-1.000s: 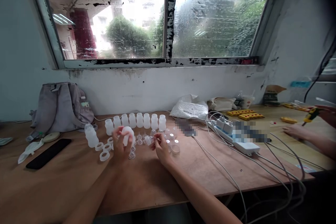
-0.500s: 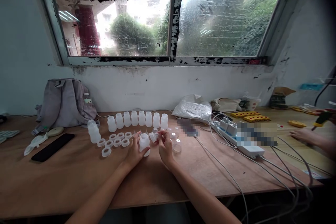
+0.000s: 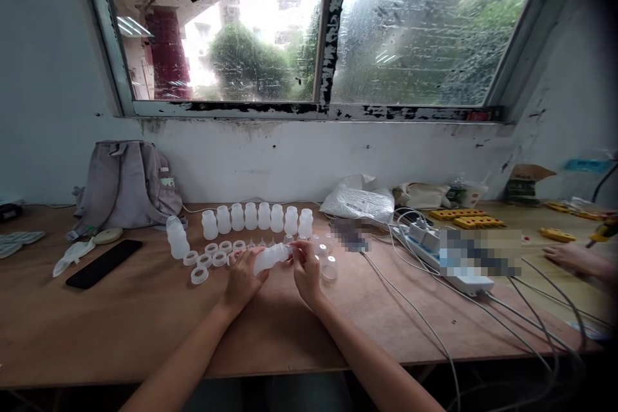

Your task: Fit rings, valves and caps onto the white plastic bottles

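Observation:
A frosted white bottle (image 3: 264,261) lies tilted in my left hand (image 3: 241,275), its mouth pointing right. My right hand (image 3: 306,270) pinches a clear cap-like piece (image 3: 281,251) against the bottle's mouth. Behind them stands a row of several frosted bottles (image 3: 250,216). Several white rings (image 3: 199,275) lie to the left of my left hand, partly hidden by it. Clear round pieces (image 3: 329,273) rest just right of my right hand. A taller bottle (image 3: 177,238) leans at the left end.
A black phone (image 3: 103,263) and a grey backpack (image 3: 123,187) are on the left. A plastic bag (image 3: 360,198), a white power strip (image 3: 458,275) and cables lie to the right. Another person's hand (image 3: 570,256) is at the far right near yellow parts (image 3: 476,219).
The bottle in my left hand has gone from upright to tilted, and the clear piece in my right hand now meets its mouth. The whole view has shifted slightly.

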A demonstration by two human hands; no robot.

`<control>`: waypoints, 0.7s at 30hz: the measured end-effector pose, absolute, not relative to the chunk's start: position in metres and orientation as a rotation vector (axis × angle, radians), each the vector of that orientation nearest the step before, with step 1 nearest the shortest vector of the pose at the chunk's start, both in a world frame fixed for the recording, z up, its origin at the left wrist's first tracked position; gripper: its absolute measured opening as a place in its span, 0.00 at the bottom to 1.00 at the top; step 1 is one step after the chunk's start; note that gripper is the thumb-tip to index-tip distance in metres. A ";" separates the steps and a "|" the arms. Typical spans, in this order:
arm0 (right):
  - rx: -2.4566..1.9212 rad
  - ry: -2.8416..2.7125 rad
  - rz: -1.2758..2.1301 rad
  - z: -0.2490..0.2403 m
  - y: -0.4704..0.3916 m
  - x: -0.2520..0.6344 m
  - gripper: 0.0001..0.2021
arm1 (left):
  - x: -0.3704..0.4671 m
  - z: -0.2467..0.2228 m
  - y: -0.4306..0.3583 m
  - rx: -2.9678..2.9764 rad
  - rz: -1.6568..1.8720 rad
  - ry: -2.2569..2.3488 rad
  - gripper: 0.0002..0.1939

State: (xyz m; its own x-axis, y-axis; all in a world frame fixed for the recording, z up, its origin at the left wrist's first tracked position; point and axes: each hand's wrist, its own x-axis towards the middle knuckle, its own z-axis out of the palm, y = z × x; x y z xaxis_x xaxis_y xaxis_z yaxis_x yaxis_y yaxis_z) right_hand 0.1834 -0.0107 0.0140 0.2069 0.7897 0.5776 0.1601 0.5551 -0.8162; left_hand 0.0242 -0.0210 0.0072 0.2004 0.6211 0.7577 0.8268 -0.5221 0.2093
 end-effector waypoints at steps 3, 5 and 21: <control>-0.930 -1.320 0.547 0.013 -0.009 0.183 0.06 | 0.024 0.007 -0.021 -2.208 -1.191 -1.342 0.18; -0.934 -1.320 0.554 0.012 -0.008 0.184 0.06 | 0.024 0.007 -0.021 -2.204 -1.174 -1.318 0.18; -0.927 -1.278 0.667 0.012 -0.004 0.186 0.07 | 0.024 0.008 -0.020 -2.161 -1.187 -1.332 0.18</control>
State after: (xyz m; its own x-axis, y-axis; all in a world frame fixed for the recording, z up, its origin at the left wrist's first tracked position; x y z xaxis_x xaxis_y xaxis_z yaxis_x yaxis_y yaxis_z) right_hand 0.1862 -0.0045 0.0120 0.1913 0.8460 0.4977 0.0757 0.4928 -0.8668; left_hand 0.0236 -0.0205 0.0084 0.2127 0.5713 0.7927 0.8531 -0.5041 0.1344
